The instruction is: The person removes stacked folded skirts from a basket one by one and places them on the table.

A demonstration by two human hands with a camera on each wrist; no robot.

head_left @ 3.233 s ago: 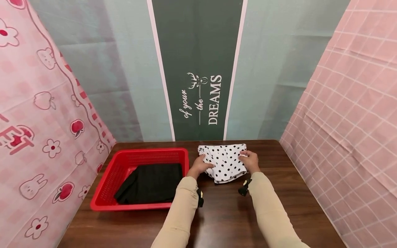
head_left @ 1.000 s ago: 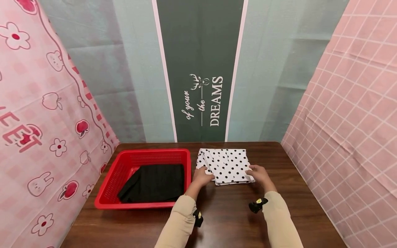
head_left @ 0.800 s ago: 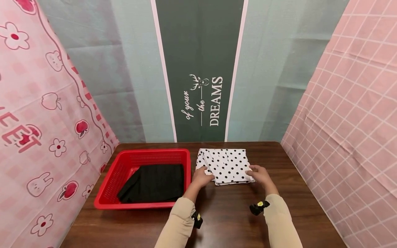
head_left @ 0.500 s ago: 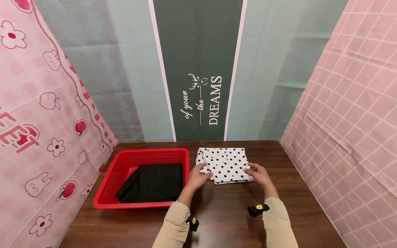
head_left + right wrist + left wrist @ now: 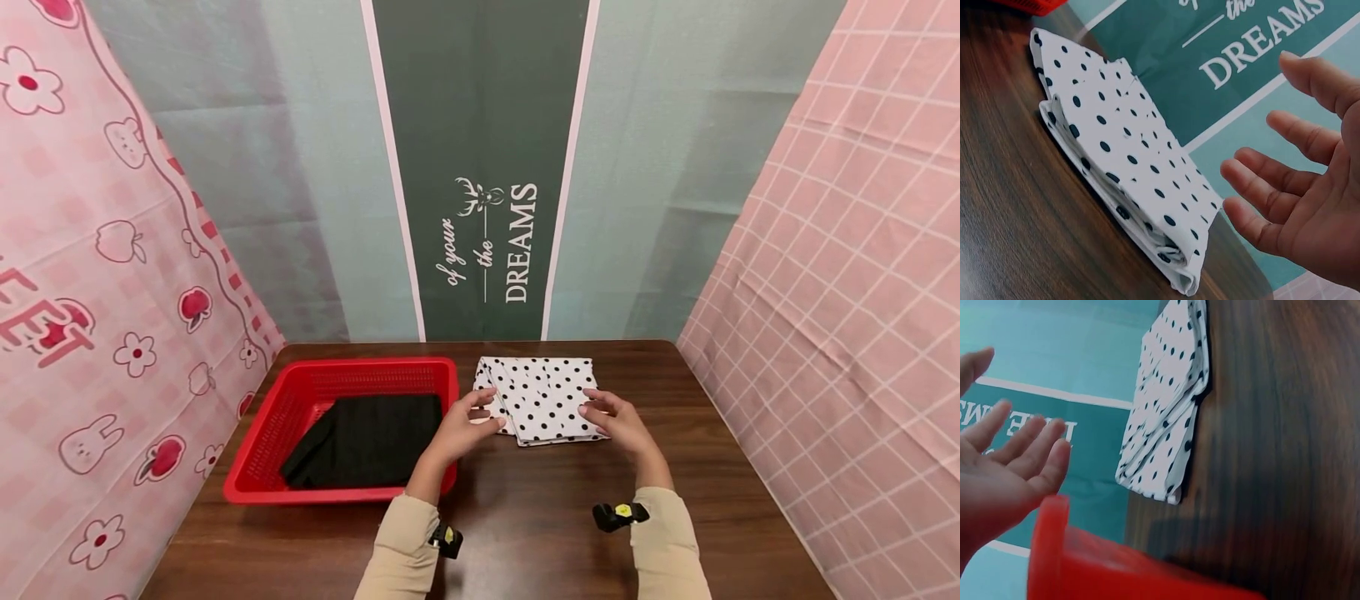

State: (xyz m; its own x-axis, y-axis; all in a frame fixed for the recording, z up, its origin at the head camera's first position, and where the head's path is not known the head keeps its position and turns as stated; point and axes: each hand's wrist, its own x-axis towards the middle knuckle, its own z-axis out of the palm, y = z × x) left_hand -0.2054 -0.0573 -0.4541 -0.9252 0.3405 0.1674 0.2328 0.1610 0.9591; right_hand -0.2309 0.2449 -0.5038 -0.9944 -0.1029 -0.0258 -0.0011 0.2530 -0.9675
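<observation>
A folded white garment with black polka dots (image 5: 547,400) lies flat on the wooden table, its layered edge toward the person. My left hand (image 5: 459,429) hovers by its left side with fingers spread, close to the basket rim. In the left wrist view, that hand (image 5: 1007,469) is apart from the cloth (image 5: 1163,394) and holds nothing. Over the garment's right side is my right hand (image 5: 618,423), fingers loosely spread. The right wrist view shows the right hand (image 5: 1310,181) clear of the polka-dot cloth (image 5: 1129,156), with nothing in its grasp.
A red plastic basket (image 5: 247,450) stands left of the garment, with a folded black cloth (image 5: 367,442) inside. The brown table (image 5: 540,517) meets a grey-green curtain (image 5: 480,108) at the back. Pink fabric hangs on both sides.
Both hands have let go of the polka-dot garment and lifted off it. The left hand has moved left toward the basket. The garment lies flatter and squarer than about three seconds ago.
</observation>
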